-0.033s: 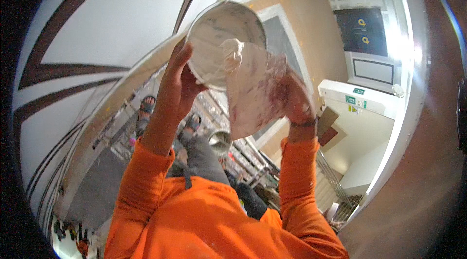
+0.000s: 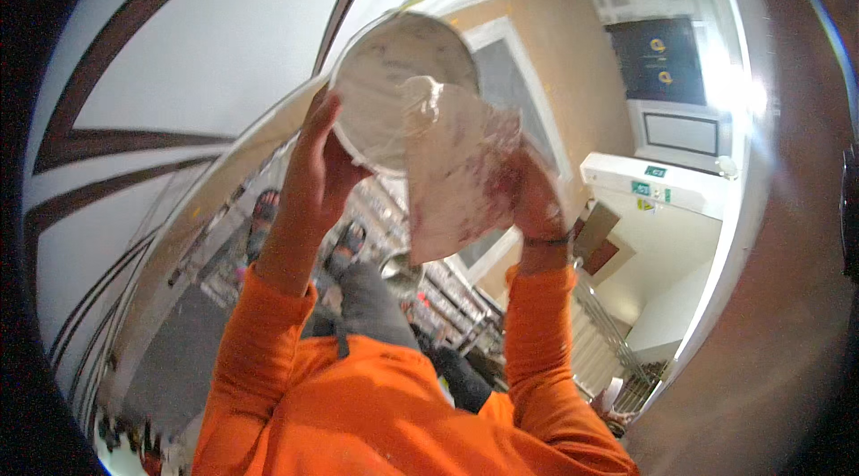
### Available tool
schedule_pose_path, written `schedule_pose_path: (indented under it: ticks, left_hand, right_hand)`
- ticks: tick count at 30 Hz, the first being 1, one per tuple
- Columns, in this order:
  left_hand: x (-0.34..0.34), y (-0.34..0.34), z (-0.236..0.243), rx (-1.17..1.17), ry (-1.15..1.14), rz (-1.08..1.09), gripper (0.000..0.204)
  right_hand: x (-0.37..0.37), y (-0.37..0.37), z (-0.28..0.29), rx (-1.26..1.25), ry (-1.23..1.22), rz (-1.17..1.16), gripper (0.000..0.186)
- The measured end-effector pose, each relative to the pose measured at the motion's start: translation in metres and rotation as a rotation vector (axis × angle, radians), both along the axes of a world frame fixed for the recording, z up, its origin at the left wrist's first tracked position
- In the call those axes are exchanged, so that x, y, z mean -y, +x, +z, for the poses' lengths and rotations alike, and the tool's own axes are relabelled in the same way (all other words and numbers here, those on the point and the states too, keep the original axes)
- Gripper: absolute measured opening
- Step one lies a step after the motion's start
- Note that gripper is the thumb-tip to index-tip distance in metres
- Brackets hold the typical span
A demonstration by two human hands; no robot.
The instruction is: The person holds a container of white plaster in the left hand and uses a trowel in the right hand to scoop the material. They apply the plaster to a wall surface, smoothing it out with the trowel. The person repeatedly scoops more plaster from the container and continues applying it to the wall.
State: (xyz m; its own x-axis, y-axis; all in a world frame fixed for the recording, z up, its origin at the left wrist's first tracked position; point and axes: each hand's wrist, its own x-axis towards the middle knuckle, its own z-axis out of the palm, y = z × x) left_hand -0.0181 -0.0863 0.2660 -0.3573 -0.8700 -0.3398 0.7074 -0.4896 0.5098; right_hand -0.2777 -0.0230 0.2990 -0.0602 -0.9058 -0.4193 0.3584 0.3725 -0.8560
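Note:
My left hand point(image 2: 315, 170) is raised in front of me and grips the rim of a round white dish point(image 2: 385, 82), which is tilted with its inside facing me. My right hand point(image 2: 535, 199) holds a crumpled white cloth point(image 2: 458, 174) with pinkish-red stains. The cloth is pressed against the right part of the dish and hangs below it, covering that side. Both my forearms are in orange sleeves point(image 2: 268, 342) that come up from the lower edge.
Grey trouser legs point(image 2: 369, 301) and two sandalled feet point(image 2: 261, 208) show between my arms. Behind them are racks of small goods point(image 2: 447, 293). A stair railing point(image 2: 608, 333) is at the lower right, with a white-framed door point(image 2: 514, 73) and dark wall panels point(image 2: 658, 55) above.

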Motion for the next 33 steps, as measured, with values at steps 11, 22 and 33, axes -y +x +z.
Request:
schedule_pose_path:
  ticks: [11, 22, 33]
  left_hand:
    - [0.124, -0.089, 0.005, -0.152, -0.302, 0.110, 0.074]
    - [0.148, -0.079, 0.082, -0.173, -0.570, 0.073, 0.089]
    - [0.133, -0.080, 0.126, -0.094, -0.626, 0.137, 0.080]
  right_hand:
    - [0.109, 0.047, 0.065, 0.095, -0.487, -0.174, 0.034]
    - [0.160, 0.061, 0.126, 0.497, -0.876, 0.052, 0.028]
    - [0.103, 0.058, 0.130, -1.655, -0.952, -0.302, 0.041]
